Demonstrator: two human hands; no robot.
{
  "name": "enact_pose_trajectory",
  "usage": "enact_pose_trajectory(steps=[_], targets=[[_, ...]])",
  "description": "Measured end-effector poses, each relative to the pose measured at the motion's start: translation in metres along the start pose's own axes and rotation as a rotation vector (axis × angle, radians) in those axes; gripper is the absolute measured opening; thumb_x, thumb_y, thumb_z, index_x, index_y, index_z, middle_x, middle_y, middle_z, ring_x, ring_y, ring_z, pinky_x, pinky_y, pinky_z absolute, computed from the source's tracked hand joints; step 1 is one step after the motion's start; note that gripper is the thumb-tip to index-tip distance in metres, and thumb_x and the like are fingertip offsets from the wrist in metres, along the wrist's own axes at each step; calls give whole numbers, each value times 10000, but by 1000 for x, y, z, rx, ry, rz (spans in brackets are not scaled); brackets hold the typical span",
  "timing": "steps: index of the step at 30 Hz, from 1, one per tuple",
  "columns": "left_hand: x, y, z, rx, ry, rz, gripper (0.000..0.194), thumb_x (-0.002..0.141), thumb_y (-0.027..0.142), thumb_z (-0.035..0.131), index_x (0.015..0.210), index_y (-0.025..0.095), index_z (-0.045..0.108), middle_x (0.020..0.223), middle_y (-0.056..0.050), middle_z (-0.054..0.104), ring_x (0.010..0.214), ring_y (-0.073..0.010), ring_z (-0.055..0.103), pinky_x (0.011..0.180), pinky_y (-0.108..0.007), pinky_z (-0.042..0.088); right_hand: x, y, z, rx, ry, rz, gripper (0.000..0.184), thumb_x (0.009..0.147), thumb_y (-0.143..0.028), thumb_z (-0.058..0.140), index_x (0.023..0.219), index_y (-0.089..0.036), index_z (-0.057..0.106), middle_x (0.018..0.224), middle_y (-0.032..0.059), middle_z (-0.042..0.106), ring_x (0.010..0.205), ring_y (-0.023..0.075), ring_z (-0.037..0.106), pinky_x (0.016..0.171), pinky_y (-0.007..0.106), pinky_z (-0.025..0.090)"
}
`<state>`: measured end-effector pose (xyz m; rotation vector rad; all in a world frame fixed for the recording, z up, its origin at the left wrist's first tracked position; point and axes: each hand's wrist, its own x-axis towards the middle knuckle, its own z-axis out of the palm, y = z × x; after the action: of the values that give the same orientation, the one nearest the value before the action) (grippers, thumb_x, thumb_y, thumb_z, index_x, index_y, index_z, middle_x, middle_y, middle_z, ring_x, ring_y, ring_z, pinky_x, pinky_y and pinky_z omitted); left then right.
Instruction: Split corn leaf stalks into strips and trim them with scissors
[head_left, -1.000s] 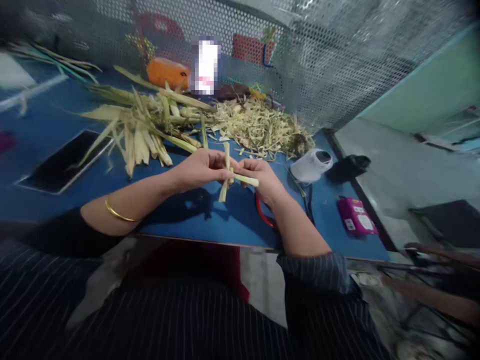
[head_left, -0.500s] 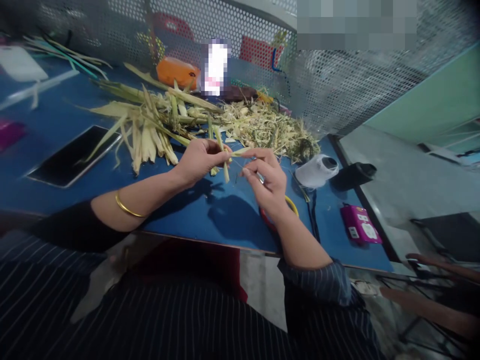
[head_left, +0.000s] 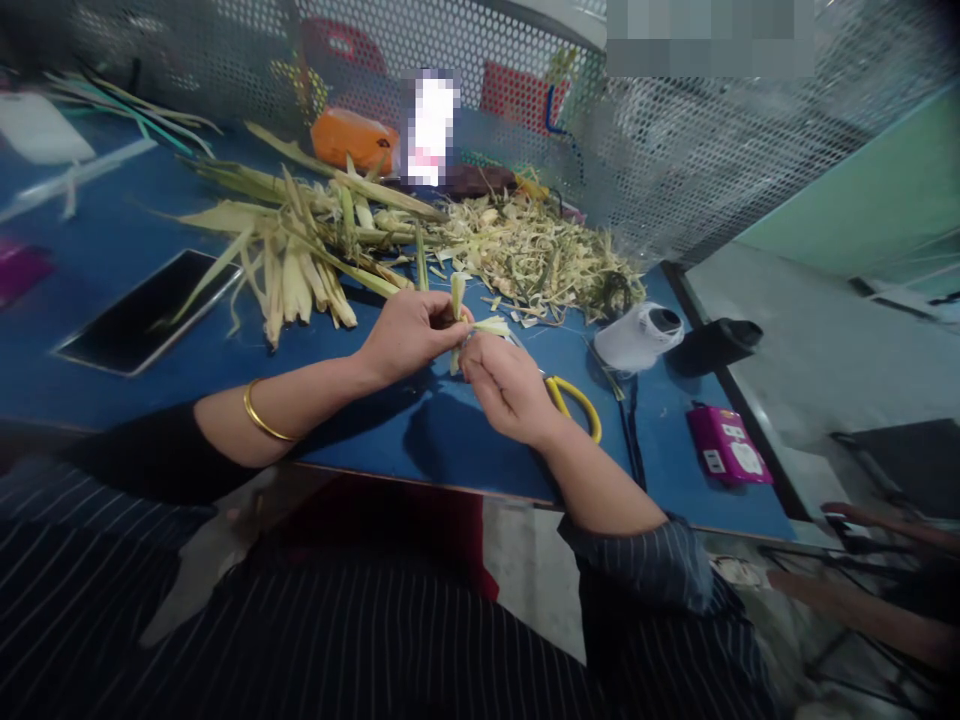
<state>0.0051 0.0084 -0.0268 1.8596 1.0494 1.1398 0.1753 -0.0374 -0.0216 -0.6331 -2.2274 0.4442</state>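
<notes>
My left hand (head_left: pixel 411 335) pinches a small crossed bundle of pale green husk strips (head_left: pixel 491 326) between thumb and fingers, above the table's front part. One strip stands upright and another points right. Close against the bundle, my right hand (head_left: pixel 506 385) is closed with its fingers curled in. Those fingers hide the thin thread that showed between the hands a moment before. Under the right wrist lie scissors with a yellow handle (head_left: pixel 581 405), partly covered. Behind my left hand is a heap of long dried husks (head_left: pixel 300 285).
A pile of husk scraps (head_left: pixel 540 255) lies against the perforated metal screen (head_left: pixel 645 170). To the right are a white thread cone (head_left: pixel 634 340), a black cone (head_left: pixel 712 348) and a purple packet (head_left: pixel 727 445). A dark phone (head_left: pixel 135 315) lies left, an orange pouch (head_left: pixel 349 140) behind.
My right hand has turned over and closed, coming left and down against the husk bundle. My left hand keeps its pinch, and the bundle has tilted more upright. More of the yellow scissor handle shows.
</notes>
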Motion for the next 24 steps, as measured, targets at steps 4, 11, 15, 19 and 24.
enact_pose_trajectory(steps=[4, 11, 15, 19, 24], targets=[[0, 2, -2, 47, -111, 15, 178, 744, 258, 643, 630, 121, 647, 533, 35, 491, 522, -77, 399, 495, -220, 282, 2, -1, -4, 224, 104, 163, 241, 976, -305, 394, 773, -227, 498, 747, 24, 547, 729, 160, 536, 727, 331, 449], [0, 7, -5, -180, -473, -141, 127, 700, 217, 704, 729, 129, 617, 615, 15, 603, 562, -92, 525, 537, -217, 382, 10, 13, -20, 884, 306, 546, 223, 868, -330, 607, 698, -188, 580, 730, 7, 614, 586, 95, 532, 577, 241, 451], [-1, 11, -6, -296, -513, -187, 200, 658, 229, 771, 743, 132, 619, 658, -2, 644, 602, -112, 592, 584, -237, 461, 11, 23, -20, 1077, 304, 755, 214, 773, -336, 698, 683, -172, 593, 718, 3, 640, 565, 87, 561, 552, 220, 490], [-1, 18, -6, -395, -426, -154, 252, 636, 280, 810, 767, 139, 648, 705, -21, 674, 668, -149, 657, 658, -279, 528, 10, 34, -14, 1203, 382, 940, 153, 769, -266, 668, 679, -172, 588, 686, -1, 653, 572, 92, 577, 564, 216, 526], [0, 14, -7, -413, -223, -145, 270, 664, 316, 804, 852, 138, 729, 784, -59, 724, 721, -166, 681, 704, -289, 544, 7, 41, -5, 1220, 361, 1003, 59, 777, -199, 588, 722, -178, 593, 623, 2, 640, 567, 110, 593, 592, 235, 550]])
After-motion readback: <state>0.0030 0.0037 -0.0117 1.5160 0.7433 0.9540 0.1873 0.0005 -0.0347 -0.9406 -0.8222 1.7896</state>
